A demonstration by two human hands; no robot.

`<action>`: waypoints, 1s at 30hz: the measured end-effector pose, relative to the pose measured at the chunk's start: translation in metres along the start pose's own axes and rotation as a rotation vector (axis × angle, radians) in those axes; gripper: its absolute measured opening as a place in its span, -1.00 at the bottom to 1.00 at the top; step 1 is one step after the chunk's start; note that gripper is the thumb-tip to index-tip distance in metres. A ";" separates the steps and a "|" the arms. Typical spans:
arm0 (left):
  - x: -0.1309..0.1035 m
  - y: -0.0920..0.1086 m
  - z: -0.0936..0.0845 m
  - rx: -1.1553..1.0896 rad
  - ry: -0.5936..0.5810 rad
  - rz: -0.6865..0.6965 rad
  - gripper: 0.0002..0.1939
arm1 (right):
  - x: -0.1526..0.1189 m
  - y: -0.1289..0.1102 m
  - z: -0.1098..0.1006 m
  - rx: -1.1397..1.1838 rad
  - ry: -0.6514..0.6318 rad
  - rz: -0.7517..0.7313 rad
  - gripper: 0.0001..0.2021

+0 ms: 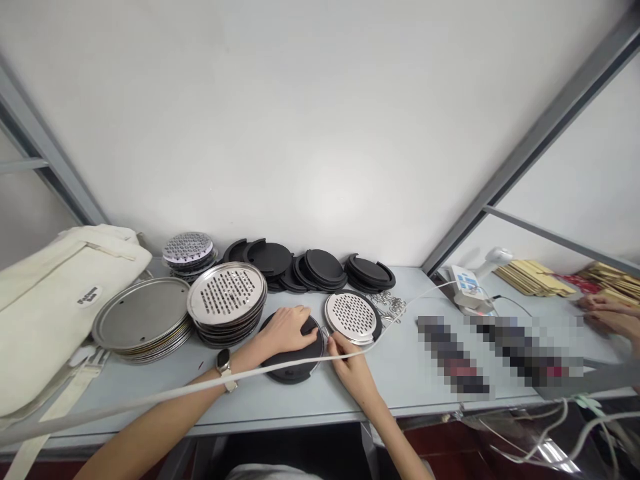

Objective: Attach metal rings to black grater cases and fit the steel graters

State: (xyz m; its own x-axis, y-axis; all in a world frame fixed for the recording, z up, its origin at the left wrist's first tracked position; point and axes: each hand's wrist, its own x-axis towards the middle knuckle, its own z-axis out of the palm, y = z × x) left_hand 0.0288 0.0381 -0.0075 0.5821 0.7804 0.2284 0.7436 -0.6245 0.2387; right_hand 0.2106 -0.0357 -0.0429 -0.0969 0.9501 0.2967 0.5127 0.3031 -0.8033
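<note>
A black round disc [295, 370] lies near the front of the table, in front of me. My left hand [287, 330], with a watch on its wrist, rests over the disc and holds it, the fingers bent and partly hidden. At the disc's right edge, my right hand [346, 350] pinches a small metal hook [326, 331]. Just behind the right hand is a round perforated metal grater plate [353, 315] set in a black holder. Loose metal hooks [393, 305] lie in a pile beyond it.
Stacked grater plates [227, 293] and plain metal discs [143, 313] stand left, beside a cream bag [65, 300]. More black holders [320, 267] line the wall. A white cable [200, 383] crosses over my arms. Right are a small device [467, 287] and another person's hands [610, 317].
</note>
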 end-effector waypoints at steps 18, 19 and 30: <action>-0.009 0.009 -0.011 -0.072 -0.123 0.236 -0.70 | 0.000 0.000 0.002 -0.183 -0.030 -0.085 -0.73; -0.009 0.010 -0.013 -0.075 -0.127 0.221 -0.70 | 0.001 0.000 0.002 -0.196 -0.036 -0.097 -0.72; -0.008 0.011 -0.018 -0.167 -0.057 0.231 -0.68 | -0.001 0.000 0.002 -0.215 -0.075 -0.132 -0.76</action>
State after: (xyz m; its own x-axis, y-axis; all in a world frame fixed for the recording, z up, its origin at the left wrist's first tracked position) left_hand 0.0259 0.0244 0.0100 0.7507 0.6147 0.2420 0.5278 -0.7784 0.3399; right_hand 0.2089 -0.0360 -0.0446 -0.2337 0.9086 0.3462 0.6603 0.4097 -0.6295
